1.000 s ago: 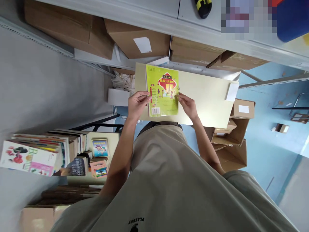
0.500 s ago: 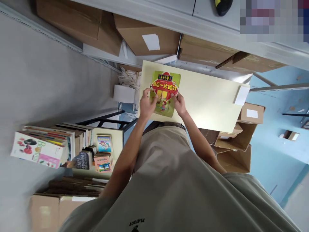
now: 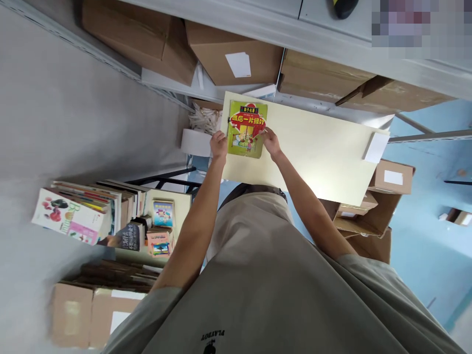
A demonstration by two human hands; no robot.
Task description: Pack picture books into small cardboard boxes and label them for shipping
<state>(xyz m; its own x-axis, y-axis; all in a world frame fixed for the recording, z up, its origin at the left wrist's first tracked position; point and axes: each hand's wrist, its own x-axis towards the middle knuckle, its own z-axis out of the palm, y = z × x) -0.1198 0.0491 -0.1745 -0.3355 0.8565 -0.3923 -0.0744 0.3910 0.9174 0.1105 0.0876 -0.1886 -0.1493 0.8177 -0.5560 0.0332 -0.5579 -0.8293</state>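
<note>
Green book (image 3: 246, 129) between both hands

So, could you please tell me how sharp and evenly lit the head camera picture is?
Head view: the green book between left hand and right hand is fairly sharp; the cream table is evenly lit, without glare; the top-right corner is pixelated; the boxes at lower left look smeared.

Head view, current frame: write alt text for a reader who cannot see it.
Two bare hands, left hand and right hand, hold a yellow-green picture book by its side edges over a pale cream table. Cardboard boxes sit on shelving beyond it, and stacked books lie at lower left.
</note>
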